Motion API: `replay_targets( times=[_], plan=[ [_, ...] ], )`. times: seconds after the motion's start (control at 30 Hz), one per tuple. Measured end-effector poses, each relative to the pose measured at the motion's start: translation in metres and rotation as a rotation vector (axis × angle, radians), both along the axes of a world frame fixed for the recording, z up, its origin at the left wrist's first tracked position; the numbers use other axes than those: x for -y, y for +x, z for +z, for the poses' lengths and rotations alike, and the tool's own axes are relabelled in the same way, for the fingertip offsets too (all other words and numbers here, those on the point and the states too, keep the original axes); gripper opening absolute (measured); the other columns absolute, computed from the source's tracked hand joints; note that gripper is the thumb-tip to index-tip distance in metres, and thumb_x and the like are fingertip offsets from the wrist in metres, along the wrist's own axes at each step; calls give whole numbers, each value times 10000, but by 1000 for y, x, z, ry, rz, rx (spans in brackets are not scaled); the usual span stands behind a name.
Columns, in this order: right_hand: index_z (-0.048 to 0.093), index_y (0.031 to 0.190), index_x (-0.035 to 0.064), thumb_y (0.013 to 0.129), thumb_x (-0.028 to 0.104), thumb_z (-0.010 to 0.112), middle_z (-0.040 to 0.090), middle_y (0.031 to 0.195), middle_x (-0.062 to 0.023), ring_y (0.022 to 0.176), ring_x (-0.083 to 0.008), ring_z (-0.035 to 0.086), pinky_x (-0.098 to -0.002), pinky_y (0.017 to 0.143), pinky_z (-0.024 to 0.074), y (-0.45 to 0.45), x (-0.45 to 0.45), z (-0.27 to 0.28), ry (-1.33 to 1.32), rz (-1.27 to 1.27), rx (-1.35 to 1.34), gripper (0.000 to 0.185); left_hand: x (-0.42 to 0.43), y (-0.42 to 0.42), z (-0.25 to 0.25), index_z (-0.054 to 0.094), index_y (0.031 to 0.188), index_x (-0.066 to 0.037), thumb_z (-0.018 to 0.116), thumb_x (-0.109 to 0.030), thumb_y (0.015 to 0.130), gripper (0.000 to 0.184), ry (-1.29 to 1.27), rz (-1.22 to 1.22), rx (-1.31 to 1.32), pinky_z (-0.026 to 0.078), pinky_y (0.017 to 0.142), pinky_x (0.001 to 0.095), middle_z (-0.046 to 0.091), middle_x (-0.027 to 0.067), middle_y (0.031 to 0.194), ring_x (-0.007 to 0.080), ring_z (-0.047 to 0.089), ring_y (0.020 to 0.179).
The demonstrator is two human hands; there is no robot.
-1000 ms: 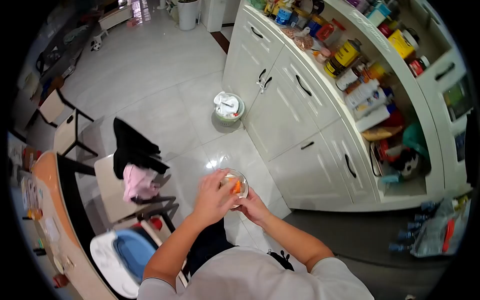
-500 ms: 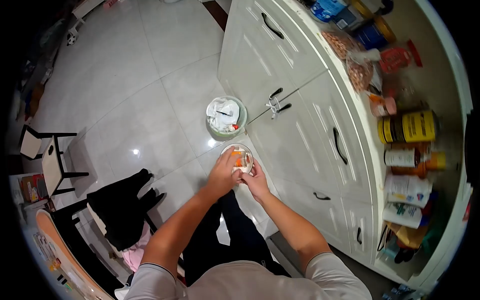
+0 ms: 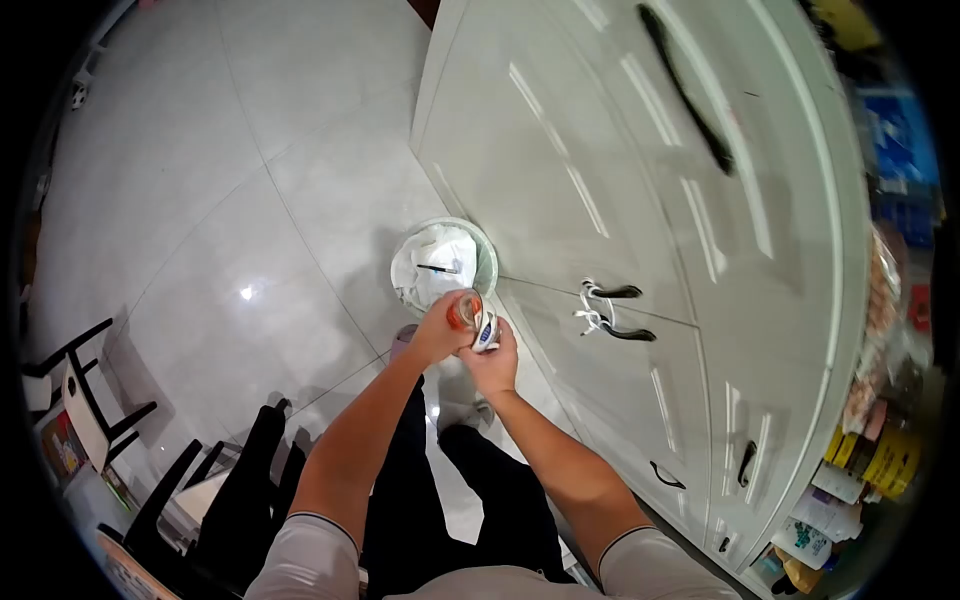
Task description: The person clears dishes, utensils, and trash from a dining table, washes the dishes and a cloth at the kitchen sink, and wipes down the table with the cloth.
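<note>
A person's left grip (image 3: pixel 438 329) is wrapped around a clear, orange-tinged container (image 3: pixel 466 311); beside it, the right grip (image 3: pixel 491 368) clasps a white, blue-marked item (image 3: pixel 486 332), a bin (image 3: pixel 488 263) just beyond both.

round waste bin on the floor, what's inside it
In the waste bin, crumpled white material shows, with a thin dark stick-like item lying on top. Whatever is beneath the white material is covered, and the left hand hides part of the near rim.
</note>
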State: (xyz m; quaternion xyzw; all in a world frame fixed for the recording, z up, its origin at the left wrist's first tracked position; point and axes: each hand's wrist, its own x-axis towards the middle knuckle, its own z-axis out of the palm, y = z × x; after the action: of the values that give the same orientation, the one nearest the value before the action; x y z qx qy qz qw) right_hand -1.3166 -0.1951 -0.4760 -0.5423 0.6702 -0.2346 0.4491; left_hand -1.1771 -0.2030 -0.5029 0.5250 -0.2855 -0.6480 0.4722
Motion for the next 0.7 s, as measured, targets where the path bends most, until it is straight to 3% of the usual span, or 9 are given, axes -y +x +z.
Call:
replay_targets(
  times=[0.03, 0.17, 0.23, 0.3, 0.33, 0.4, 0.47, 0.67, 0.7],
  plan=[
    [440, 1354, -29, 693, 107, 825, 613, 1070, -132, 876, -180, 650, -292, 741, 556, 1, 1, -16, -150, 46, -148, 777, 4, -1, -16, 535, 1285, -48, 784, -59, 684, 651, 14, -8, -10, 478, 958, 315, 635, 74, 1129, 168, 603, 1051],
    [429, 1360, 0, 632, 257, 842, 582, 1144, -207, 1080, -380, 559, -434, 940, 492, 26, 33, -2, 60, -20, -380, 876, 26, 3, -52, 555, 1221, -40, 780, -24, 661, 604, 136, 103, 18, 494, 918, 301, 637, 59, 1102, 163, 612, 1013],
    [397, 1358, 10, 647, 259, 834, 555, 1166, -224, 1066, -402, 566, -449, 923, 502, 26, 43, -15, 49, -39, -408, 870, 33, 9, -67, 563, 1225, -52, 799, -31, 677, 597, 141, 206, 101, 507, 886, 284, 632, 19, 1058, 119, 602, 979],
    [379, 1350, 19, 649, 260, 836, 529, 1187, -252, 1048, -426, 573, -469, 907, 510, 21, 51, -33, 117, -49, -543, 871, 40, 13, -79, 561, 1226, -35, 795, -45, 676, 598, 126, 235, 150, 511, 897, 308, 627, 62, 1096, 168, 621, 988],
    [369, 1342, 28, 647, 267, 843, 507, 1199, -274, 1039, -444, 577, -484, 896, 515, 22, 56, -35, 148, -75, -547, 874, 42, 16, -83, 539, 1268, -28, 795, -53, 686, 636, 131, 206, 341, 498, 934, 342, 600, 102, 1169, 220, 605, 1057],
    [369, 1341, 25, 647, 272, 846, 509, 1197, -275, 1048, -442, 576, -481, 900, 515, 27, 64, -38, 168, -109, -570, 878, 47, 19, -90, 517, 1309, -20, 794, -62, 696, 675, 139, 174, 532, 486, 971, 375, 574, 142, 1242, 273, 589, 1126],
    [368, 1341, 21, 647, 276, 849, 511, 1195, -277, 1057, -439, 575, -478, 904, 514, 29, 70, -48, 188, -142, -597, 882, 50, 19, -99, 426, 1437, -39, 805, -89, 716, 815, 190, 104, 620, 409, 1078, 435, 416, 227, 1446, 400, 442, 1321],
    [347, 1348, -41, 682, 219, 838, 513, 1233, -269, 1101, -388, 583, -431, 945, 503, 17, 65, -75, 160, -202, -503, 868, 42, 22, -109, 340, 1525, -95, 765, -131, 781, 857, 60, -176, 858, 314, 1163, 462, 180, 236, 1603, 461, 254, 1445],
    [352, 1343, -60, 686, 195, 835, 513, 1242, -260, 1115, -360, 588, -413, 947, 505, 11, 62, -86, 115, -227, -334, 854, 44, 23, -106, 340, 1525, -95, 765, -131, 781, 857, 60, -176, 857, 314, 1163, 462, 180, 236, 1603, 461, 254, 1445]
  ],
)
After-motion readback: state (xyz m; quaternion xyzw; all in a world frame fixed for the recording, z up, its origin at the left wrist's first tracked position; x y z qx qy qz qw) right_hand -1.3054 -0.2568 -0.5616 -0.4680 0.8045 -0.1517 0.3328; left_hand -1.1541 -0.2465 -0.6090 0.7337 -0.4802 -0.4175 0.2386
